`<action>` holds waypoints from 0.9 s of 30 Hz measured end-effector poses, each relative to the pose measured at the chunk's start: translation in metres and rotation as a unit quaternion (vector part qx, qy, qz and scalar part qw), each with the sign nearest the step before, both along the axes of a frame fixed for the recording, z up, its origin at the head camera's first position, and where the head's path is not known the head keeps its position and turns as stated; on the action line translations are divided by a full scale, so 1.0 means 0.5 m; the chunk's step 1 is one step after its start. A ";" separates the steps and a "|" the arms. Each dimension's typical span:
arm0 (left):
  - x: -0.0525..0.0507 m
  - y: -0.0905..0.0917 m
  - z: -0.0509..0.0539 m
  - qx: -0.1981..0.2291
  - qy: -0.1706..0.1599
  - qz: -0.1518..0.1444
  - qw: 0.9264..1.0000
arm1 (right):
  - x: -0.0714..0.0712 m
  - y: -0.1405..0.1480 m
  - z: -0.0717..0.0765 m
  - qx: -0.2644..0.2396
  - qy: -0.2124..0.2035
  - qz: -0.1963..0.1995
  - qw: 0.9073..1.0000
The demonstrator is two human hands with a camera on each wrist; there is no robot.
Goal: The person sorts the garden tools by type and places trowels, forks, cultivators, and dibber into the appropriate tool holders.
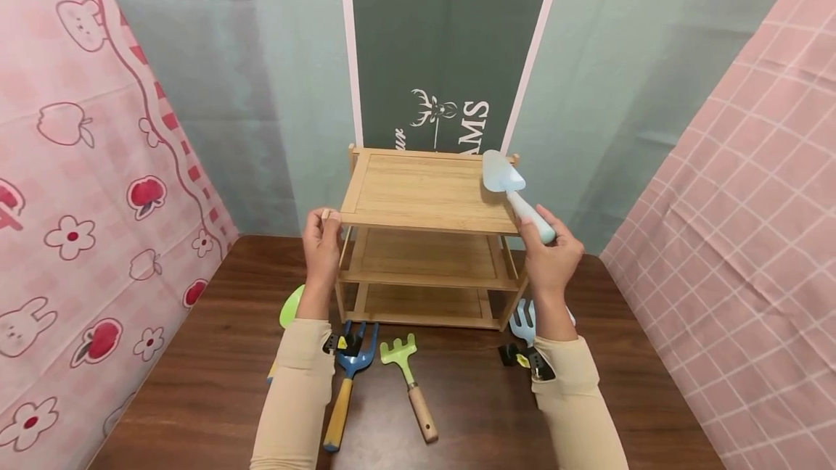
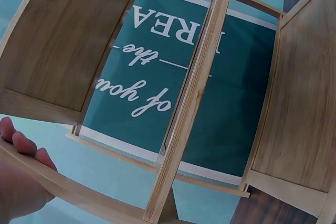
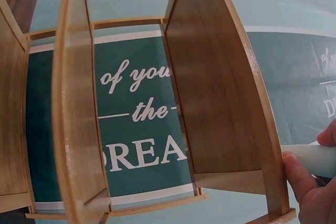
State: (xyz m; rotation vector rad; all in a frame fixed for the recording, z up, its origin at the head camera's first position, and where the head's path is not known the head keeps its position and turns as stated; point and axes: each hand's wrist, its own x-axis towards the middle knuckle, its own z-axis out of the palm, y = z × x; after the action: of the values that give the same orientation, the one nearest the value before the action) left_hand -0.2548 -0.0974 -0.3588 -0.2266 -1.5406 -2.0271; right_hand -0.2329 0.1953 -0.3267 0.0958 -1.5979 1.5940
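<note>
Both forearms in beige sleeves (image 1: 297, 383) are pointing forward over the dark brown table (image 1: 483, 405), and the two hands are standing at nearly the same height, one at each front corner of the three-level wooden shelf (image 1: 424, 194). The left hand (image 1: 321, 238) is holding the left front corner of the top board; in the left wrist view its bent fingers (image 2: 23, 142) are hooking over the wood, so this grip is closing around the frame. The right hand (image 1: 554, 252) is pinching the handle of a pale blue trowel (image 1: 516, 200) between thumb and fingers, opened only as much as the handle is needing. The trowel is slanting above the right end of the top board, its blade pointing away from the person and to the left; whether the blade is touching the board, I cannot tell. Below, a blue fork (image 1: 353, 365) with yellow handle and a green rake (image 1: 406, 372) are lying before the shelf, a light blue fork (image 1: 525, 321) is showing beside the right wrist, and a green tool (image 1: 292, 307) is partly hiding behind the left forearm
</note>
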 end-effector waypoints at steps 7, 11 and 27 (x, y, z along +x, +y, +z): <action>0.000 -0.004 -0.004 0.000 0.008 -0.002 1.000 | -0.046 0.009 -0.012 0.030 -0.038 -0.076 0.996; 0.000 -0.005 -0.006 0.002 0.008 -0.003 1.000 | -0.058 0.006 -0.008 0.057 -0.053 -0.124 0.989; 0.000 -0.004 -0.003 -0.002 0.016 -0.006 1.000 | -0.099 -0.005 0.017 0.166 -0.067 -0.158 0.971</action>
State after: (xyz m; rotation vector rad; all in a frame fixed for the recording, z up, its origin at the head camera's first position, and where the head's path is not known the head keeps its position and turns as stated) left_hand -0.2548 -0.0996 -0.3600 -0.2697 -1.5270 -2.0196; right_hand -0.2824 0.1927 -0.3182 -0.0881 -1.8696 1.0997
